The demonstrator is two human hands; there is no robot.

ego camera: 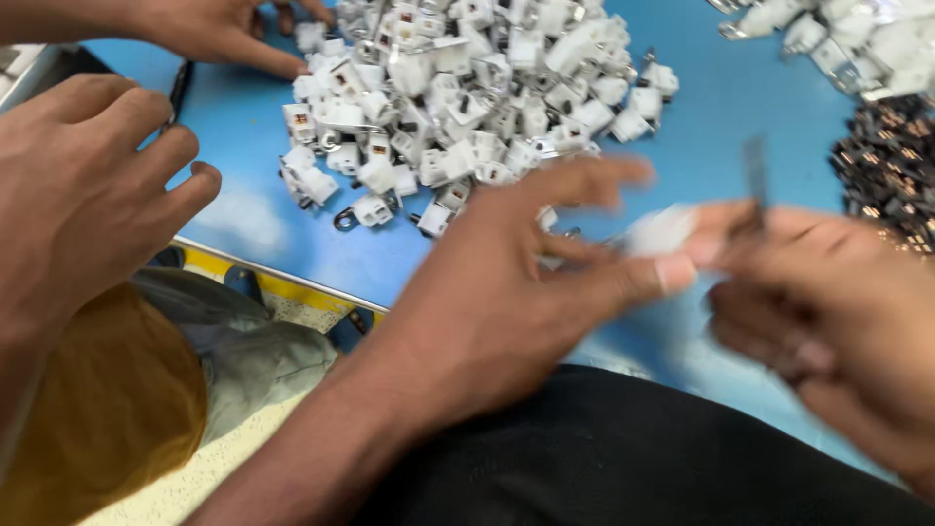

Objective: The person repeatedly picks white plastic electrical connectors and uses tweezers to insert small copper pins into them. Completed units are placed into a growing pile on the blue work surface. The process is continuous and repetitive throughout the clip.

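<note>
Dark cloth point(623, 458), probably the person's own clothing, fills the nearest part of the view, and above it the person's two hands meet over the blue tabletop point(721, 107). The left hand point(506, 292) reaches in from the lower left with its fingers spread and its thumb and forefinger pinched on a small white plastic part point(660, 231). The right hand point(828, 302) comes in from the right, its fingers curled, gripping a thin dark metal strip point(756, 175) that stands upright just beside the white part; both hands are blurred, so the exact contact between strip and part cannot be told. Left of them, past the tabletop's yellow-edged rim point(282, 282), lie a speckled floor point(214, 458), a grey-green cloth point(243, 341) and an ochre one point(107, 409). Another person's hand point(88, 185) hovers at the far left with loosely bent fingers, holding nothing visible. Further out on the blue surface, a large heap of white plastic parts point(458, 97) with small metal inserts spreads across the middle. A pile of small dark metal pieces point(891, 166) sits at the right edge, well apart from the heap. At the far side, a second co-worker's hand point(224, 34) rests fingers-down near the heap's left flank, and another cluster of white parts point(847, 34) lies in the top right corner.
</note>
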